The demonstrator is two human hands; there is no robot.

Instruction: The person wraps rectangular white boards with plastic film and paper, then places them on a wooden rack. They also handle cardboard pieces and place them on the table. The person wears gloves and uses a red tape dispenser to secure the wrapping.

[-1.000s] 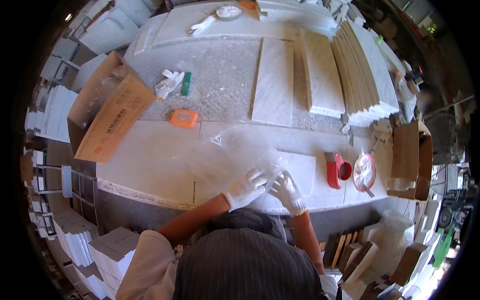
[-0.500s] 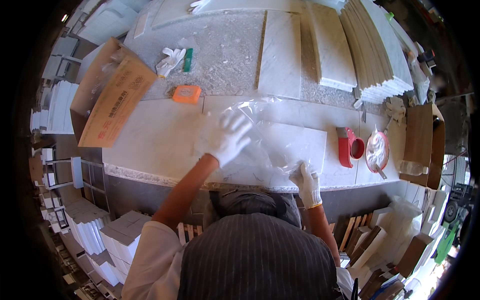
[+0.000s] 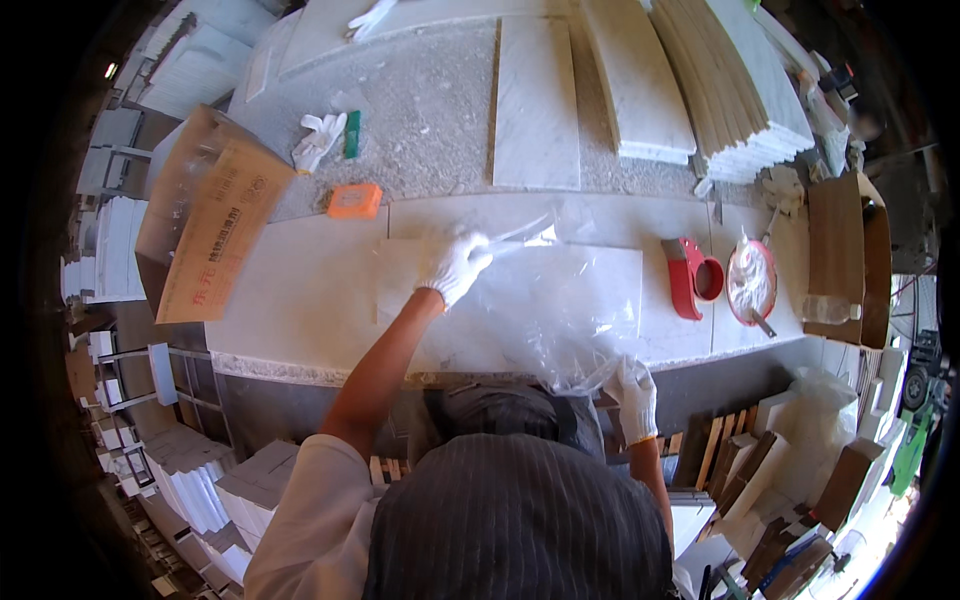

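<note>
- Moved since half a second ago: the right hand (image 3: 633,398) has been brought down to the near edge of the bench (image 3: 300,300), and the fingers of the left hand (image 3: 457,270), which were spread out, have been curled in.
- Clear plastic (image 3: 580,330) is stretched between both hands, over the middle of the bench, and its low corner is hung over the near edge.
- By the left hand, in a white glove, a top edge of the plastic is pinched in a fist.
- By the right hand, also gloved, the low right corner is pinched between bent fingers; the thumb is too hard to see.
- Under the plastic, a flat white slab (image 3: 622,275) is partly covered, its right end just left of a red tape holder (image 3: 682,285).
- Right of that, a red bowl (image 3: 770,280) is filled with white stuff, and a tool is rested in it.
- At the right end of the bench, a clear bottle (image 3: 828,310) is seen beside a brown box (image 3: 832,235).
- At the left end, a big cardboard box (image 3: 225,235) is tilted.
- Between that box and the long marble piece (image 3: 537,100), an orange block (image 3: 355,201), a loose white glove (image 3: 318,140) and a green block (image 3: 353,134) are set.
</note>
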